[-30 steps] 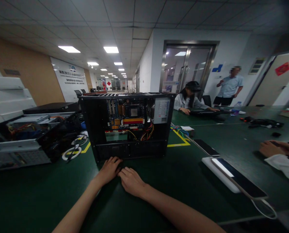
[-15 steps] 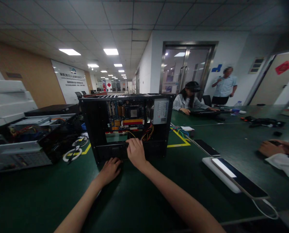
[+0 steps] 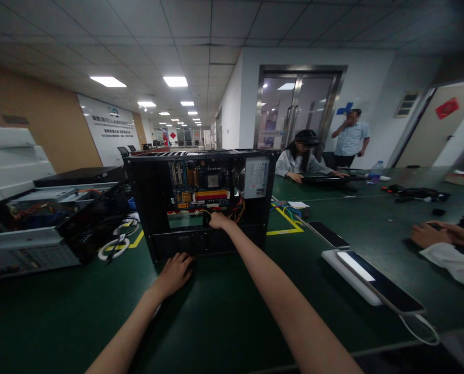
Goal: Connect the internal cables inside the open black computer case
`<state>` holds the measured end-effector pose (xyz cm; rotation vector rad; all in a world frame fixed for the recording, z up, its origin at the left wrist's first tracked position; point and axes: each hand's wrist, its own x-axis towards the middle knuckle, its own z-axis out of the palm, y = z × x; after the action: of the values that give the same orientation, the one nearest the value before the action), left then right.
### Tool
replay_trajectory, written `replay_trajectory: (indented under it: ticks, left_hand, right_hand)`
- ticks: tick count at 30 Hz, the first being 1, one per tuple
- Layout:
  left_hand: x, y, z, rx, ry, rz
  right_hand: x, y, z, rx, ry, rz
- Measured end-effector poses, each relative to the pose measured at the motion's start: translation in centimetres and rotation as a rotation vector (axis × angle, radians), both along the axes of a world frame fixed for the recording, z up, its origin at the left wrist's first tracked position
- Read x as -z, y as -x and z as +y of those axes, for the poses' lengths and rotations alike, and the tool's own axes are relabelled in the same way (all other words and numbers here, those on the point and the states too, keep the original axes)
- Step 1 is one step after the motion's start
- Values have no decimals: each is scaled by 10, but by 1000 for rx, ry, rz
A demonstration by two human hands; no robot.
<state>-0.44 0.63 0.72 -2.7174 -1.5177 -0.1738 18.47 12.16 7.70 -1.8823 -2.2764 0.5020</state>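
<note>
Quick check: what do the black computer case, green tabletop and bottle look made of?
Computer case: probably black-painted sheet metal; thin, flat panels with screw-like dots at the edges.
Tabletop: smooth green covering, perhaps rubber or laminate; soft sheen, no grain visible.
Bottle: likely clear plastic; see-through, though too small to be sure.

Lit panels [image 3: 175, 81] dot the tiled ceiling [image 3: 193, 28]; a tan wall [image 3: 41, 119] stands at left, glass doors [image 3: 312, 109] right of centre, green table [image 3: 216, 322] below.
</note>
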Motion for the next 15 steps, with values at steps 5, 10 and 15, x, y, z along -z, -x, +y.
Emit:
replay_trajectory:
  ticks: [5,10,15]
  left_hand:
    - [0,1,1,0,12,-7]
    - [-1,0,0,-19,25,2]
    - [0,0,1,-18,20,-2]
  right_hand:
    - [3,5,13,-77,82,-52]
    - [-4,2,8,-144,192,-26]
    - [-11,0,5,-69,351,-38]
